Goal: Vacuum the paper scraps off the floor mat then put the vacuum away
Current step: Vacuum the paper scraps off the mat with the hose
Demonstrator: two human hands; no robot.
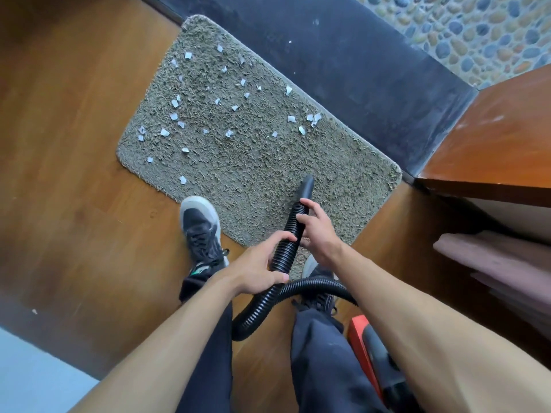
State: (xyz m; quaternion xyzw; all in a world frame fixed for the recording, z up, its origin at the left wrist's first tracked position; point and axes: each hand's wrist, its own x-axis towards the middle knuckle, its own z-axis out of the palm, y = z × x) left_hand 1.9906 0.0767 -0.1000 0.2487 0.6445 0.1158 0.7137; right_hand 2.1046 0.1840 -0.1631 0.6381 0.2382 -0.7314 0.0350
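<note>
A shaggy grey-green floor mat (268, 162) lies on the wooden floor, with several white paper scraps (229, 133) scattered over its far and left parts. My left hand (256, 268) grips the black ribbed vacuum hose (284, 251) low down. Farther up the hose, my right hand (317, 231) grips it just behind the smooth black nozzle (307, 187). The nozzle tip rests over the near right part of the mat, away from the scraps. The red and black vacuum body (368, 347) stands by my right leg, partly hidden by my forearm.
My left shoe (201, 231) stands at the mat's near edge. A dark stone step (343, 61) borders the mat's far side, with pebble paving (477, 28) beyond. A wooden cabinet (501, 138) stands to the right. One stray scrap (34, 311) lies on the wood floor at left.
</note>
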